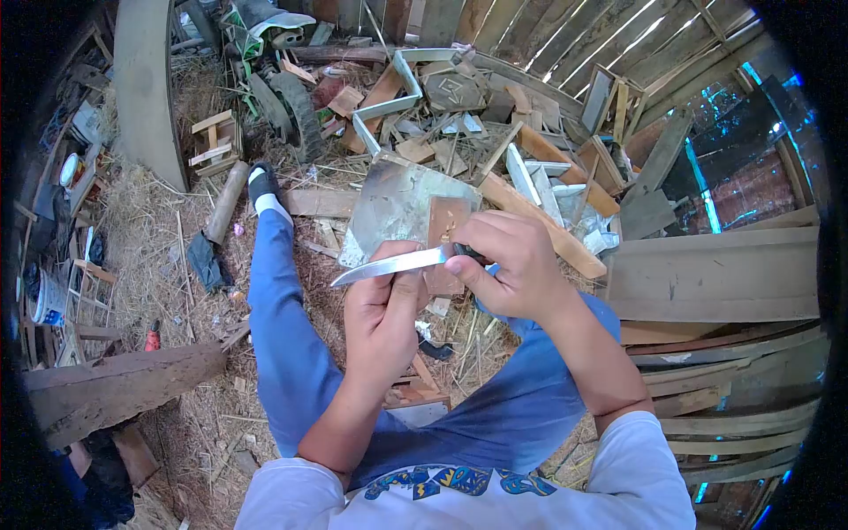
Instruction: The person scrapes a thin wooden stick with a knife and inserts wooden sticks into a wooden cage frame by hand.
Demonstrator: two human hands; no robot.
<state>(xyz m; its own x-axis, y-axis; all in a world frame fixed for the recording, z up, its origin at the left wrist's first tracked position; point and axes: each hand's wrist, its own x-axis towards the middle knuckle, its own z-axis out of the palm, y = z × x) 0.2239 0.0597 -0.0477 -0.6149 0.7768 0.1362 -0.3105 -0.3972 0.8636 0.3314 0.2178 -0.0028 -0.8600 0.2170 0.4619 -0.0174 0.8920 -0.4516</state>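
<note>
A knife with a bright blade and a dark handle lies across the middle of the view, its tip pointing left. My right hand is wrapped round the handle. Close beside the blade, my left hand has its fingers curled and its thumb up near the blade; what it grips is hidden. A small light brown piece stands out just above the knife, between the two hands. Behind them are a reddish-brown board and a worn, whitish panel.
Scrap wood and a white zigzag frame are heaped ahead, near a black tire. A thick beam juts in from the left, by a red bottle. Long boards stand at the right. Straw covers the ground.
</note>
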